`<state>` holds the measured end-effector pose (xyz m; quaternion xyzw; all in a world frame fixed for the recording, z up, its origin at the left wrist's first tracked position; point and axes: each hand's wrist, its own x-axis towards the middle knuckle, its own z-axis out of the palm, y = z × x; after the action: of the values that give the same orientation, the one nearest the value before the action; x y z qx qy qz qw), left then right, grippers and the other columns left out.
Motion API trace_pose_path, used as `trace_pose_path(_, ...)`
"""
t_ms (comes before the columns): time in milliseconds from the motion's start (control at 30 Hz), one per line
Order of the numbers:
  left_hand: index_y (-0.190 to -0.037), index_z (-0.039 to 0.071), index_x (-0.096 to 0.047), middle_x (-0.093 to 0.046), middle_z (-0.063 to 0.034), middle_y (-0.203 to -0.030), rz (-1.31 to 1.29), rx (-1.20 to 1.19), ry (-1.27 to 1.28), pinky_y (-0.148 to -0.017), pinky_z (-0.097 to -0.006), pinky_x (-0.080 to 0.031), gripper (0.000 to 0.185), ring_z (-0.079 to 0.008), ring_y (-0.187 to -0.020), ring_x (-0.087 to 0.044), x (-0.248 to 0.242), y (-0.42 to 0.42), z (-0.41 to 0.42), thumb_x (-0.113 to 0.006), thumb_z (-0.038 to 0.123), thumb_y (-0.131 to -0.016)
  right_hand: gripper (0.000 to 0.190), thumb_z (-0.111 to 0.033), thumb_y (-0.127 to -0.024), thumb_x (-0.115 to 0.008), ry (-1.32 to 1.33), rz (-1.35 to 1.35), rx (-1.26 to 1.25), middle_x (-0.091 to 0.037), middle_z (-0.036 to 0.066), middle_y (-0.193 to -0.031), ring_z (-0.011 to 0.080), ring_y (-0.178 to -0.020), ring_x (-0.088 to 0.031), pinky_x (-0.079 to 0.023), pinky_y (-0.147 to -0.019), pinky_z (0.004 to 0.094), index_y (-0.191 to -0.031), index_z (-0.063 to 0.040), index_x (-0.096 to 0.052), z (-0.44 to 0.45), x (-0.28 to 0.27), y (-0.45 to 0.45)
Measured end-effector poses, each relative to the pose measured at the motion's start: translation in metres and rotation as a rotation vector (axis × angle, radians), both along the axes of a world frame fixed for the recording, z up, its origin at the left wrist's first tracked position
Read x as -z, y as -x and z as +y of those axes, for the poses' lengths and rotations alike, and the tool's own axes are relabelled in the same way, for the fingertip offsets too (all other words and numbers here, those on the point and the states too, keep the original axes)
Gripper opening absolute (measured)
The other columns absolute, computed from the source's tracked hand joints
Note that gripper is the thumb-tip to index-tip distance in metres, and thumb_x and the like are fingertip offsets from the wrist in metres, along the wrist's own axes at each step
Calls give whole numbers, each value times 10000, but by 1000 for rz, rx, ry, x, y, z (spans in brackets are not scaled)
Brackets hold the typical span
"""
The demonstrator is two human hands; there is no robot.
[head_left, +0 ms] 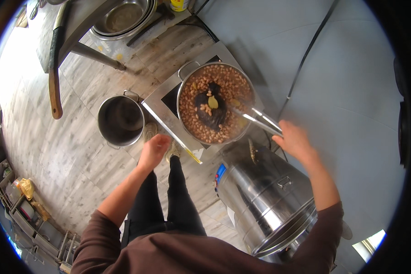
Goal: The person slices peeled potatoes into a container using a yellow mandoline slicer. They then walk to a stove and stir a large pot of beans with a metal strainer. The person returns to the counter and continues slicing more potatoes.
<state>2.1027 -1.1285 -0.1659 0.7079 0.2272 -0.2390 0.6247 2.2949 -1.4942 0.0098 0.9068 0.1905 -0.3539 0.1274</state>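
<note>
A large metal pot of beans in liquid (231,80) stands on a steel cooker (164,96). Among the beans lies a dark, rounded mass (210,116), perhaps a filled net or bag, with a bay leaf (213,102) on top. My right hand (293,138) grips metal tongs (263,124) at the pot's right side; their far ends reach over the beans, partly blurred by motion. My left hand (157,147) is in front of the cooker's near left edge, fingers curled, slightly blurred; whether it holds anything is unclear.
An empty metal pot (121,120) stands on the floor left of the cooker. A big steel vessel (263,191) is at the lower right. Stacked metal bowls (123,19) lie at the top; a wooden-handled tool (54,85) juts over the table edge. A cable (306,51) runs along the wall.
</note>
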Motion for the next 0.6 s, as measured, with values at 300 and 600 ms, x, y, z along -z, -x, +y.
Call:
trace_pose_path(300, -1041, -21, -608, -680, -130, -928, -27, -1, -31, -755, -294, -515, 194, -192, -862, -668, -13, 1, 14, -578, 51, -864, 449, -315, -824, -671, -9, -90, -172, -612, 135, -847, 251, -710, -675, -551, -596, 327, -1056, 25, -492, 79, 40, 64)
trace_pose_path(600, -1042, -13, -612, -682, -126, -939, -44, -61, 0, -775, -302, -520, 191, -197, -887, -667, 7, 22, 30, -590, 49, -862, 330, -280, -872, -616, -5, -86, -9, -608, 151, -843, 305, -728, -669, -546, -608, 377, -977, -14, -453, 53, 26, 84)
